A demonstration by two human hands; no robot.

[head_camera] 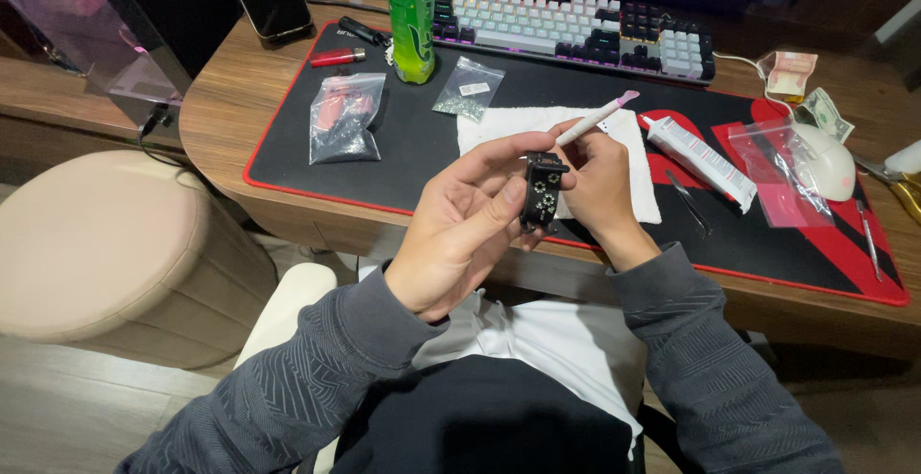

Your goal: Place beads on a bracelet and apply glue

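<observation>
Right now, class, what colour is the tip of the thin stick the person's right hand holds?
Pink: the thin white stick ends in a pink tip, seen best in the head view.

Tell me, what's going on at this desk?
A seated person holds a small black case studded with tiny gems in the left hand, above the desk edge. The right hand holds a white pen-like tool with a pink tip beside it. On the mat lie a white cloth, a glue tube, small bags and a green bottle.
</observation>
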